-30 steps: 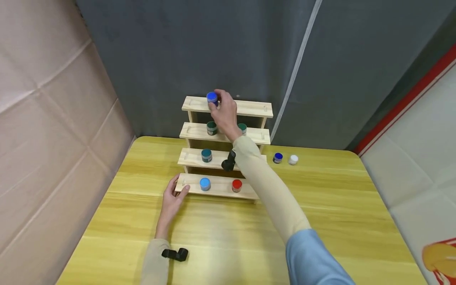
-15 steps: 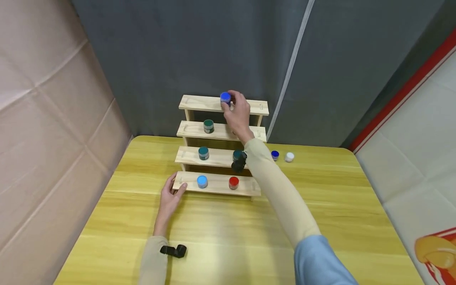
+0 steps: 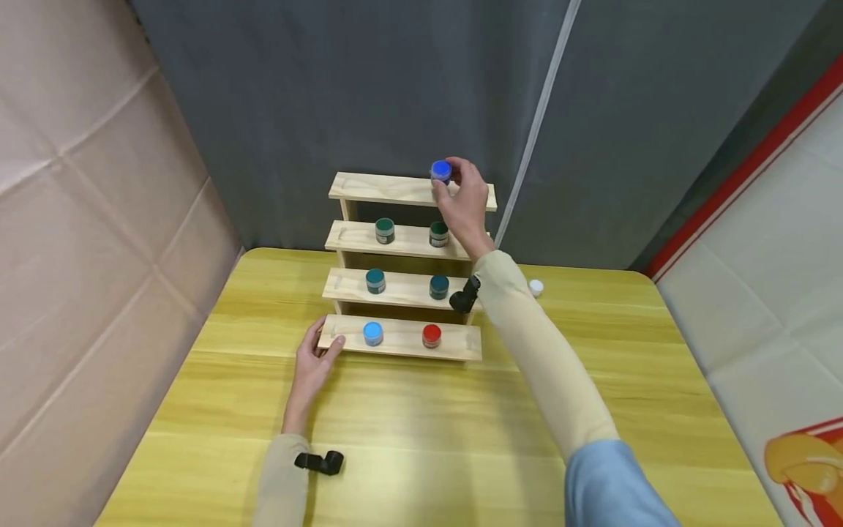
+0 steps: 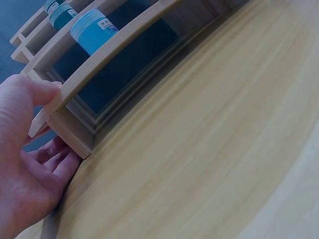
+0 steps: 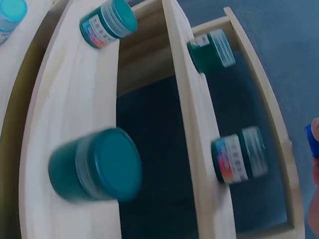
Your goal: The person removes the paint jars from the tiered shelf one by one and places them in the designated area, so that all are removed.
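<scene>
My right hand (image 3: 466,205) pinches a small paint jar (image 3: 440,170) with a bright blue lid over the right part of the top tier; whether it touches the board I cannot tell. My left hand (image 3: 311,369) holds the left end of a four-step wooden display stand (image 3: 408,353), thumb on the lowest board and fingers around its end (image 4: 30,164). On that board stand a light blue jar (image 3: 372,334) and a red jar (image 3: 431,336). Teal jars (image 3: 375,281) (image 3: 439,287) sit one step up, dark green jars (image 3: 385,230) (image 3: 438,234) above those.
A white jar (image 3: 536,288) stands on the wooden table (image 3: 395,454) right of the stand, beside my right sleeve. A dark grey curtain (image 3: 316,95) hangs right behind the stand. Pale panels rise at the left and right.
My right hand has moved rightward along the top tier with the blue-lidded jar. The other blue jar on the table is now hidden by the right arm. My left hand keeps its hold.
</scene>
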`<control>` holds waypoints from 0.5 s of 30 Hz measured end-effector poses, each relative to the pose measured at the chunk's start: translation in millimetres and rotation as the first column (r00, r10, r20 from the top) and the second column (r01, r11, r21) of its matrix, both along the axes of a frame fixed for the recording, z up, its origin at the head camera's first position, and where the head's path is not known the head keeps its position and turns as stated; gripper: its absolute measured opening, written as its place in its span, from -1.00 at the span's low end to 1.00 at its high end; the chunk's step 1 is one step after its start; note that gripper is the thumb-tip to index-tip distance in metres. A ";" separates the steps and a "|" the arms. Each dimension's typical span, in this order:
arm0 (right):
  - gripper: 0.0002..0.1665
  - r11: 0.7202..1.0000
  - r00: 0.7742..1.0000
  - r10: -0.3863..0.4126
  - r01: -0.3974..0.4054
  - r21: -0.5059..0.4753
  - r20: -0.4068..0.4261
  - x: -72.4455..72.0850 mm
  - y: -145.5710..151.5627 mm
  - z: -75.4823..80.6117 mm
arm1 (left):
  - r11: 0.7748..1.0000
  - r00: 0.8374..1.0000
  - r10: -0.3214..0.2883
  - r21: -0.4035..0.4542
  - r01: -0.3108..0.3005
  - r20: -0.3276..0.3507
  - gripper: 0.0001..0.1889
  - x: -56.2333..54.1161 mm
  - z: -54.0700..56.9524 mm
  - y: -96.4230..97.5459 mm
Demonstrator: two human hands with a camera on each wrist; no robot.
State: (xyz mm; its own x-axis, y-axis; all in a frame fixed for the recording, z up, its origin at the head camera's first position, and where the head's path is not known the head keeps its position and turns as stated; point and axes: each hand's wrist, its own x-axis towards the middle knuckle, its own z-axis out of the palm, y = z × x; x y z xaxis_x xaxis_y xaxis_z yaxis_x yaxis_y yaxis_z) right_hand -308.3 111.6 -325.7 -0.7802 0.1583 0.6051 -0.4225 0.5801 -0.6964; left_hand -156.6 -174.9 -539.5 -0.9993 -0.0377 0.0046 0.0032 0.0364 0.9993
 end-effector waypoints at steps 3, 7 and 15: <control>-0.55 1.000 1.000 -0.019 0.020 0.008 -0.012 0.6 9.2 3.9 | 1.000 1.000 -0.001 -0.004 0.001 -0.001 -0.30 -0.7 0.2 0.5; -0.56 0.999 0.998 -0.048 0.048 0.012 -0.035 0.5 20.6 7.4 | 1.000 1.000 0.005 -0.009 -0.005 0.009 -0.30 0.1 0.8 -0.8; -0.54 0.996 0.996 -0.089 0.090 0.024 -0.030 2.7 42.7 12.0 | 1.000 1.000 0.026 -0.011 -0.026 0.005 -0.31 1.5 -1.6 -6.1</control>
